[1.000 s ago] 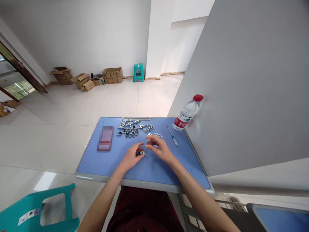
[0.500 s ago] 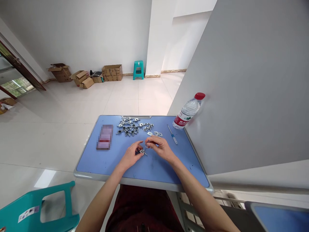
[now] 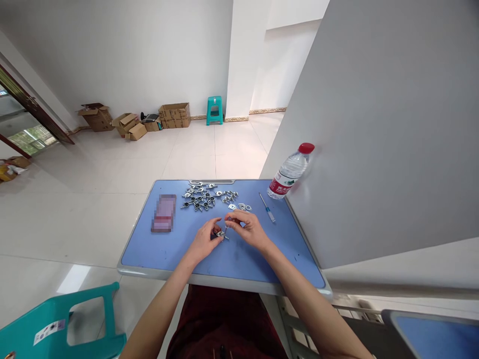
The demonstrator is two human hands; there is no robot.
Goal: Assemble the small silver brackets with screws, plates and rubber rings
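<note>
Low over the blue tabletop, my left hand (image 3: 205,239) pinches a small metal fitting (image 3: 221,234) with a flat flange and a short stub sticking out. My right hand (image 3: 247,229) is just to its right, thumb and fingers closed on a thin screwdriver-like shaft (image 3: 226,229) that points down at the fitting. The fingers hide most of its upper end. Beyond my hands lie several similar metal fittings (image 3: 199,201), some with dark round openings. Several flat metal gasket-shaped plates (image 3: 245,207) lie right of them.
A screwdriver (image 3: 267,208) with a blue and clear handle lies at the right. Near the wall stands a water bottle (image 3: 288,174) with a red cap. A blurred purple rectangle (image 3: 163,213) lies on the left of the table (image 3: 149,257). A teal stool (image 3: 56,319) stands at lower left.
The view has shifted slightly. My hands hold nearly the same pose, with the fitting and the thin shaft still between them.
</note>
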